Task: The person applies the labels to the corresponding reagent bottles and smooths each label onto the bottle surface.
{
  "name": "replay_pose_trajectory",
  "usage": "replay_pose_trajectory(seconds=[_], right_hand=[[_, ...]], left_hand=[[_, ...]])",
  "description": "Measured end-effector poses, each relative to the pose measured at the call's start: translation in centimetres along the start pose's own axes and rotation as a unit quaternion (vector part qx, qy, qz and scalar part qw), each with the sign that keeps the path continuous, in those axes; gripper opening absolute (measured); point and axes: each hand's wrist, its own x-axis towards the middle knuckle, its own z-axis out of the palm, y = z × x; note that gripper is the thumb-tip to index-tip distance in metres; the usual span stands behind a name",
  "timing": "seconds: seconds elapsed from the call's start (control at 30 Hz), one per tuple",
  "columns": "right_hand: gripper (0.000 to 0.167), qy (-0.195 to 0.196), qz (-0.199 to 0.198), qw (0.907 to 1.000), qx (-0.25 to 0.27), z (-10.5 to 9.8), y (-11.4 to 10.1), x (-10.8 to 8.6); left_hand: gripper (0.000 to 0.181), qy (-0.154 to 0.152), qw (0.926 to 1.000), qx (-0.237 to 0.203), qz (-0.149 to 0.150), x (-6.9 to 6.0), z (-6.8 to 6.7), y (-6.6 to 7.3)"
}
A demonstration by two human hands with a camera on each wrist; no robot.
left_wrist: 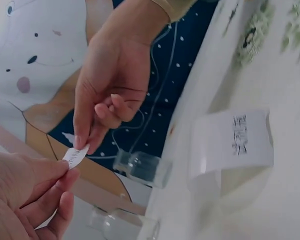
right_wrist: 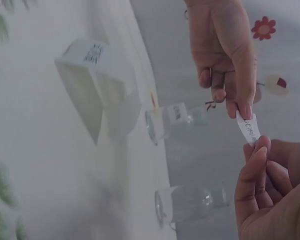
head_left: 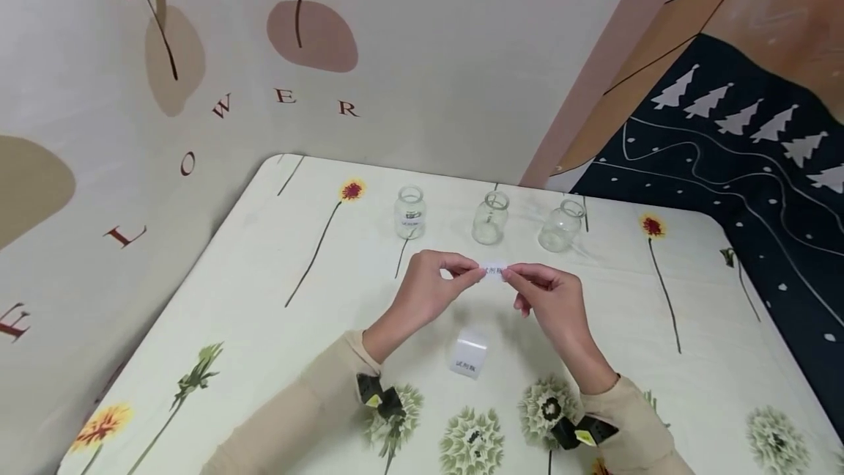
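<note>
A small white label [head_left: 493, 270] with printed dark characters is stretched between both hands above the table. My left hand [head_left: 431, 284] pinches its left end between thumb and forefinger. The other end is pinched by my right hand [head_left: 557, 303], whose remaining fingers curl loosely, as the left wrist view shows. Behind the hands stand three clear glass jars in a row: the left jar [head_left: 410, 215] bears a similar label, while the middle jar [head_left: 490, 220] and the right jar [head_left: 562, 228] show none. In the right wrist view the label [right_wrist: 248, 129] bends slightly.
Nearer to me, between the forearms, a bent white piece of label backing [head_left: 469, 354] with one printed label stands on the table. The flower-patterned tablecloth [head_left: 264, 358] covers the table. Printed cloth walls [head_left: 428, 42] rise behind the jars and to both sides.
</note>
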Motion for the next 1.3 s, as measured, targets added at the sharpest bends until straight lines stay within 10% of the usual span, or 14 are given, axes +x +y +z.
replay_pose_trajectory(seconds=[0.6,1.3], right_hand=[[0.023,-0.024,-0.027,0.9986,-0.04,0.6,3.0,7.6],[0.027,-0.044,0.013,0.9989,-0.014,-0.2,4.2,9.1]], left_hand=[[0.03,0.065,0.9901,0.124,-0.014,6.5,2.2,-3.8],[0.014,0.04,0.9984,0.012,-0.04,8.0,2.6,-6.1]])
